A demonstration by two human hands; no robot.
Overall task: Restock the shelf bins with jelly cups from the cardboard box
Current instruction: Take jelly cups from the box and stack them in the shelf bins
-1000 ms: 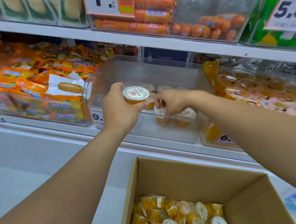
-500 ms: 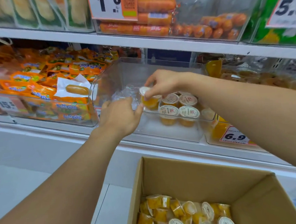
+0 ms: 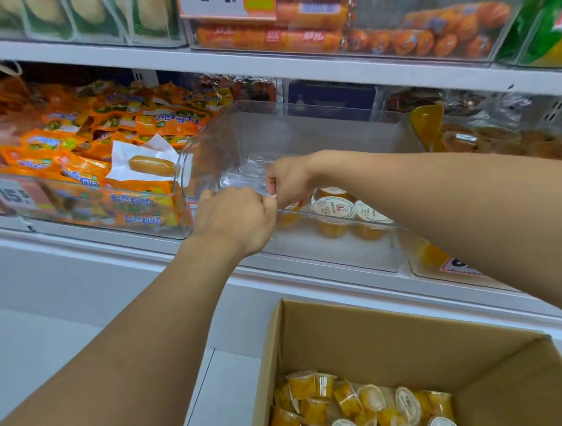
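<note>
On my far left I saw a clear bin (image 3: 75,205) heaped with orange snack packets (image 3: 82,165), a pale sausage-shaped piece in white wrapping (image 3: 153,165) lying on top near its right end. Next to it stood the clear shelf bin (image 3: 301,136) I was filling, mostly bare at the back, its front edge at my hands. My left hand (image 3: 234,220) was at that front wall with the fingers curled in a tight grip; whether it held the rim itself or only pressed against it I could not tell. Just beside it, knuckles nearly touching, my right hand (image 3: 289,179) reached down into the bin, its grip pinching a jelly cup (image 3: 289,214) whose orange body showed through the wall below the fingers. To the right of that cup sat more jelly cups already in the bin (image 3: 335,209), upright, white foil lids up, close together along the front. My right forearm crossed over the neighbouring bin on the right, where blurred orange goods lay. Low in the view, right of centre, stood the open cardboard box (image 3: 412,330), and the loose jelly cups in the box (image 3: 350,406) lay jumbled at its bottom, some on their sides. Above, the upper shelf (image 3: 264,65) carried orange sausages (image 3: 328,32) in a clear bin.
</note>
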